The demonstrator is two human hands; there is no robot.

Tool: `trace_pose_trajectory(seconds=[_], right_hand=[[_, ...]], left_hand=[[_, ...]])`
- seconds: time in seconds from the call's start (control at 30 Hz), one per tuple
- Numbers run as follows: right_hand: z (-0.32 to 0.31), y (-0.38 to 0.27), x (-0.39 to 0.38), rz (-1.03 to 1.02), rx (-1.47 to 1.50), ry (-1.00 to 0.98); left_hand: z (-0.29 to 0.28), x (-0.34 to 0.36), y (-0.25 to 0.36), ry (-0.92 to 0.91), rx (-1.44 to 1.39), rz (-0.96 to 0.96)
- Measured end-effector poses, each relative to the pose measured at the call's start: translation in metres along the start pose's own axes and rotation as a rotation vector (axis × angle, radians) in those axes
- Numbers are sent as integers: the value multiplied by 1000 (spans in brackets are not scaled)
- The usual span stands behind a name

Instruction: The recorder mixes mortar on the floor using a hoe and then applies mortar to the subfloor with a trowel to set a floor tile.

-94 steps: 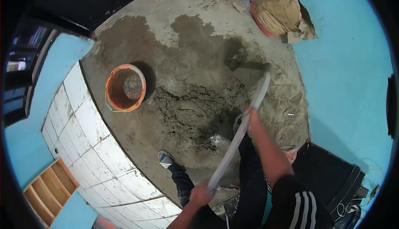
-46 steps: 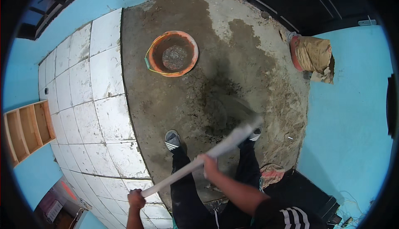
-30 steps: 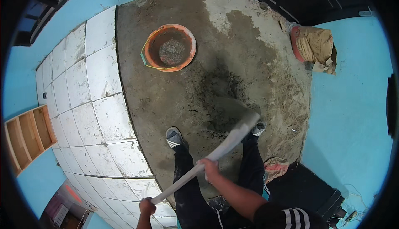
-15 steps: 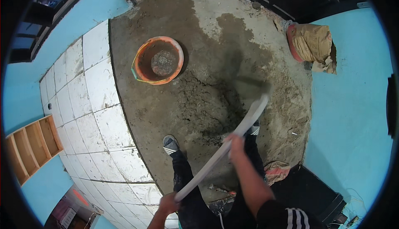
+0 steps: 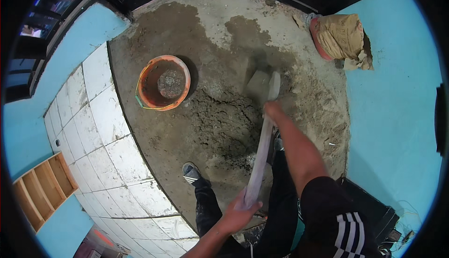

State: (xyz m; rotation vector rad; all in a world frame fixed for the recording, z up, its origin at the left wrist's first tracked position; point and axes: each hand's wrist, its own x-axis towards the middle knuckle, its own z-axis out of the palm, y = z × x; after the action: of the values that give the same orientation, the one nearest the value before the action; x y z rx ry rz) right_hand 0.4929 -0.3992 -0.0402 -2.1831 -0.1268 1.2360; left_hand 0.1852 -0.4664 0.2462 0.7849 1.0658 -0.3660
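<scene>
I hold a long pale-handled hoe (image 5: 261, 152) with both hands. My right hand (image 5: 272, 112) grips the shaft high up, close to the blade (image 5: 258, 83). My left hand (image 5: 241, 211) grips the near end of the handle. The grey blade is raised over the far edge of a dark wet mortar pile (image 5: 224, 124) on the concrete floor. My left shoe (image 5: 191, 172) stands just below the pile, and my dark trouser legs run down to the lower edge.
An orange bucket (image 5: 145, 73) with some mortar in it stands left of the pile. A tan cement sack (image 5: 345, 36) lies at the back right. White tiles (image 5: 100, 122) cover the floor at left, blue walls on both sides, wooden shelves (image 5: 39, 190) lower left.
The view swung as I worked. The hoe went from low across my legs to reaching forward, its blade now over the pile's far side; my right hand slid up the shaft.
</scene>
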Motion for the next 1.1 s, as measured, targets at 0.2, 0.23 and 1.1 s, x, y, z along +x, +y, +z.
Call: trace_pose_trajectory(seconds=[0.2, 0.23, 1.1], right_hand=[[73, 59, -103, 417, 136, -106], [72, 59, -105, 471, 189, -146], [108, 65, -463, 456, 475, -389]], left_hand=[[-27, -108, 8, 93, 95, -65], [-23, -107, 15, 109, 83, -2], [-113, -248, -416, 571, 836, -318]])
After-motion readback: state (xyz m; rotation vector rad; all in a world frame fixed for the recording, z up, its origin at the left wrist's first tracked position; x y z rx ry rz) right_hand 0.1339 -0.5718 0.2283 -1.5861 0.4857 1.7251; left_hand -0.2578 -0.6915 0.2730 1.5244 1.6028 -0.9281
